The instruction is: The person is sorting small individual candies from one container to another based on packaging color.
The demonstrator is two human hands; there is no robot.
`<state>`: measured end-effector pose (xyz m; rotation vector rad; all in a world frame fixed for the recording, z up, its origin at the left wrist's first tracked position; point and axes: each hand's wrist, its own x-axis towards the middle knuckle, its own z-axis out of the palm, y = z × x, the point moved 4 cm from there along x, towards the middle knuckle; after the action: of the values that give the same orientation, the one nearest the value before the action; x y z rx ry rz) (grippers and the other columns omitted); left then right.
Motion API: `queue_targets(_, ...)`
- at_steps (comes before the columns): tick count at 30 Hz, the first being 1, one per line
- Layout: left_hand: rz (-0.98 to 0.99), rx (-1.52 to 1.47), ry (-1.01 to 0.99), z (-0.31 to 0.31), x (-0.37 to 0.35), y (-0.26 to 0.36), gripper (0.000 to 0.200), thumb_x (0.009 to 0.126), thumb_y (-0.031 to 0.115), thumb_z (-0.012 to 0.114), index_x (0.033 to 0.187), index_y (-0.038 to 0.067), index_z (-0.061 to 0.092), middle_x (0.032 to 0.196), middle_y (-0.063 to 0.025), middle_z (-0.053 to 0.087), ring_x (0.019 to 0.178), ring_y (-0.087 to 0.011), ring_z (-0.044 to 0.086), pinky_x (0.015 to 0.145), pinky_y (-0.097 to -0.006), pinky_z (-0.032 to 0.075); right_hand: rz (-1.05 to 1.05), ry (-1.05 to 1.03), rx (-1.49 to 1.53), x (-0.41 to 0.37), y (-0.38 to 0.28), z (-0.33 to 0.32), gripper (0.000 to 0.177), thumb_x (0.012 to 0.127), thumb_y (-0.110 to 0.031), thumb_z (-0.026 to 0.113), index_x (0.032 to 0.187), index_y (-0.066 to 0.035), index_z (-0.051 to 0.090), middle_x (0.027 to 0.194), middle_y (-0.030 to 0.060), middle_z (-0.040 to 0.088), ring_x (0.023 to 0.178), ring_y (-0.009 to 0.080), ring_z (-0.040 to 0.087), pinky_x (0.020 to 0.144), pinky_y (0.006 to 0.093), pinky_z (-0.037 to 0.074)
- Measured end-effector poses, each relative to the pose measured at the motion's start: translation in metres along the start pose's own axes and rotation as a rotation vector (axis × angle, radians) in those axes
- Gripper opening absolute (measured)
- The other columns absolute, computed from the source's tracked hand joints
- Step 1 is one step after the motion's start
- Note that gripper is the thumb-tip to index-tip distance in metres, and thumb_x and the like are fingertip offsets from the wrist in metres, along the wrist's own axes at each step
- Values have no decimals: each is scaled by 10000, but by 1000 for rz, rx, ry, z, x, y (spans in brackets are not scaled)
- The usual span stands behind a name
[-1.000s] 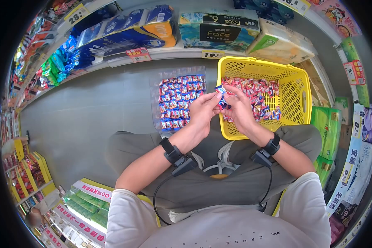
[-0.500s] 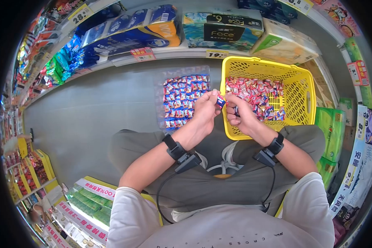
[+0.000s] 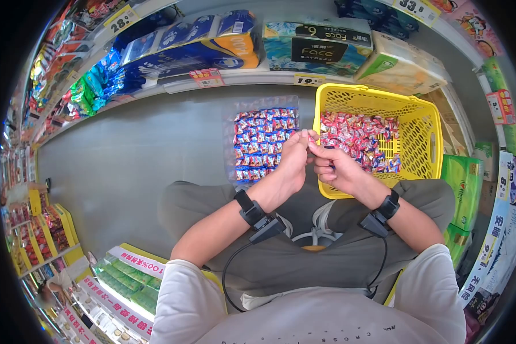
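My left hand point(image 3: 294, 159) is closed in a pinch at the left rim of the yellow basket point(image 3: 320, 100). My right hand point(image 3: 338, 170) meets it there, thumb and forefinger pinched and the other fingers curled. Between the fingertips shows a small bit of a wrapped candy point(image 3: 311, 141), mostly covered by the fingers. Left of my hands lies a clear plastic tray point(image 3: 229, 114) with rows of blue-and-red wrapped candies point(image 3: 262, 135). Inside the basket, loose pink-and-red wrapped candies point(image 3: 355, 129) lie heaped, with a few blue ones nearer me.
Shelves with tissue packs point(image 3: 318, 49) and blue paper packs point(image 3: 192, 43) run along the far side. Green packs point(image 3: 463, 189) stand right of the basket. My crossed legs point(image 3: 212, 206) are just below the tray and basket. Another person's arm shows at the far left.
The blue wrapped candy that showed at my left fingertips is now mostly hidden by fingers. My hands have drawn closer together, and the view has shifted slightly.
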<state>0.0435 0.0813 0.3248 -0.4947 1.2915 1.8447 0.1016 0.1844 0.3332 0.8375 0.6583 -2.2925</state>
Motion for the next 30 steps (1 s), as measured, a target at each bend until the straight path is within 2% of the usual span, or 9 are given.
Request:
queue_targets(2, -3, -85, -8, 4, -1, -3, 251, 1023, 313, 494, 1119, 108, 602, 1006, -31, 628, 924, -134, 574, 817, -319, 429, -189, 151, -213, -3, -7, -3, 307, 878, -275, 736, 743, -167, 481, 588, -109, 340, 458, 6, 271, 398, 192, 167)
queue_targets(5, -92, -196, -74, 7, -6, 1, 274, 996, 341, 544, 1109, 98, 600, 1031, -31, 641, 943, -140, 594, 833, -330, 442, -284, 270, -301, -9, -17, -7, 312, 865, -203, 752, 728, -166, 474, 607, -94, 386, 464, 6, 315, 391, 189, 197)
queue_targets(7, -115, -169, -91, 9, -6, 3, 278, 974, 338, 582, 1102, 92, 598, 1031, -28, 649, 915, -133, 601, 818, -323, 453, -329, 340, -348, -6, -18, -6, 315, 836, -194, 770, 723, -164, 478, 574, -112, 378, 427, -4, 266, 387, 211, 157)
queue_targets(9, -66, -112, -53, 12, -12, 6, 229, 966, 281, 603, 1106, 101, 624, 909, 15, 630, 820, -84, 568, 778, -290, 427, -303, 423, -446, -9, -20, -4, 292, 830, -170, 764, 726, -158, 491, 575, -109, 386, 423, -4, 271, 385, 210, 158)
queue_targets(13, -10, -93, -67, 2, -4, 0, 198, 962, 251, 615, 1090, 101, 599, 967, 4, 633, 837, -104, 579, 758, -288, 464, -279, 350, -425, -10, -18, 0, 266, 848, -201, 739, 740, -150, 502, 572, -112, 371, 418, -4, 260, 382, 208, 158)
queue_targets(16, 40, -83, 135, -7, -4, 3, 196, 946, 216, 644, 1092, 87, 623, 915, 17, 620, 761, -102, 530, 678, -260, 462, -260, 333, -194, -8, -12, -5, 212, 904, -288, 673, 827, -121, 568, 573, -117, 330, 425, -8, 242, 389, 208, 151)
queue_targets(20, 31, -11, 160, -8, -2, -2, 192, 931, 202, 667, 1084, 86, 648, 903, 14, 622, 755, -99, 536, 666, -261, 473, -348, 343, -334, -9, -15, -1, 186, 917, -263, 672, 950, -84, 630, 584, -115, 349, 445, -6, 273, 403, 201, 179)
queue_targets(25, -42, -19, 87, -8, 1, -8, 234, 915, 190, 691, 1103, 59, 645, 928, -12, 641, 771, -100, 583, 678, -260, 503, -372, 369, -282, -5, -14, -12, 135, 915, -211, 674, 937, -84, 633, 586, -113, 376, 451, -4, 284, 410, 202, 191)
queue_targets(30, 19, -13, 70, -5, -1, -12, 261, 911, 137, 686, 1130, 13, 617, 979, -58, 659, 795, -120, 616, 712, -266, 532, -365, 385, -251, -7, -17, -13, 113, 914, -186, 672, 949, -82, 644, 586, -113, 396, 449, -2, 280, 412, 203, 198)
